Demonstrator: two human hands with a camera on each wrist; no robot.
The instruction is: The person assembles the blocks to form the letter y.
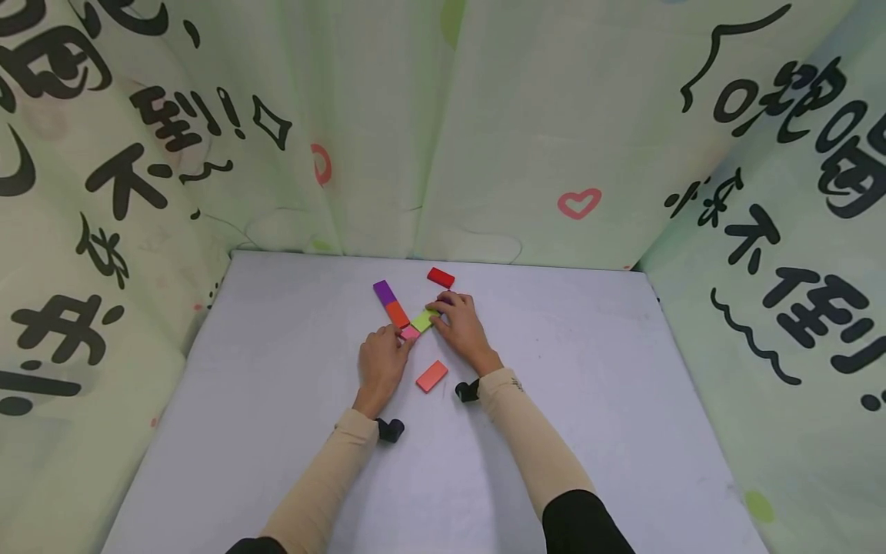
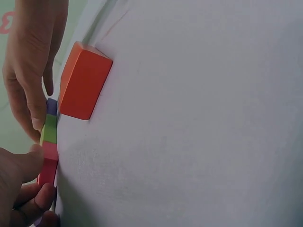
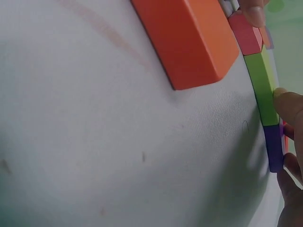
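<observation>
Toward the far side of the table [image 1: 588, 400], we find the pink block [image 1: 409, 333] pinched by the left hand [image 1: 383, 358]. End to end with it lies the green block [image 1: 424, 320], grasped by the right hand [image 1: 462, 327], whose other fingers reach the blue block [image 3: 273, 149] beyond. We judge all three light, stiff and hard to break, with smooth faces that might slide on the cloth if nudged. We would take each by its long sides, keeping fingertips off the joins. Nearer us, the orange block [image 1: 432, 376] lies loose, its long sides free to grip.
</observation>
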